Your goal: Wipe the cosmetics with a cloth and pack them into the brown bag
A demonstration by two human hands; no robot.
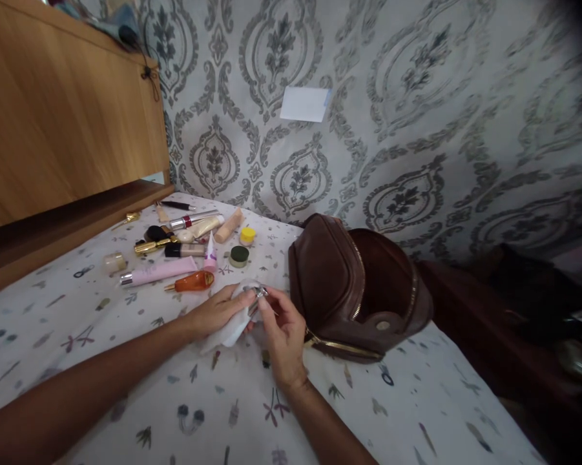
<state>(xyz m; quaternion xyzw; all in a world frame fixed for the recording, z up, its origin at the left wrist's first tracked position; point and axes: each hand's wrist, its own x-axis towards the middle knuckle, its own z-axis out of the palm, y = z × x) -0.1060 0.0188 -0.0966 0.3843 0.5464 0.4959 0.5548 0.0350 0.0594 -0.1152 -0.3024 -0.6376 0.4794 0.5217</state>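
Observation:
My left hand is closed around a white wipe that hangs below its fingers. My right hand pinches a small shiny silver metal item, partly wrapped in the wipe; its kind is too small and covered to tell. Just beyond my left hand lies an orange bottle with a gold tip. To the right of my right hand stands a brown cosmetic bag, its zip undone and its lid folded open.
Several cosmetics lie at the back left, among them a pink tube, a dark green round jar and a yellow-lidded jar. A wooden cabinet borders the left side. Patterned wallpaper rises behind the printed cloth.

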